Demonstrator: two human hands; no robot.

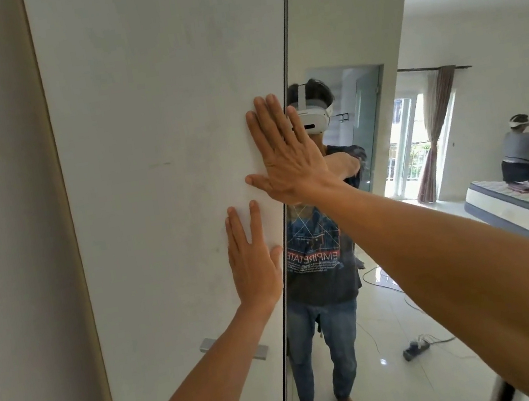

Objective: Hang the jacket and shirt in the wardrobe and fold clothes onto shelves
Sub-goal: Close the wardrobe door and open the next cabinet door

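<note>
on white wardrobe door (pixel 151 149) | left hand (pixel 251 258) spread flat; right hand (pixel 285 162) spread flat

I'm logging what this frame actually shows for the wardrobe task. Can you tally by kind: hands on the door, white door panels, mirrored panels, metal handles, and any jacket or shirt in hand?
Hands flat on the door: 2, left hand and right hand
White door panel: 1
Mirrored panel: 1
Metal handle: 1
Jacket or shirt in hand: 0
Total: 5
</note>
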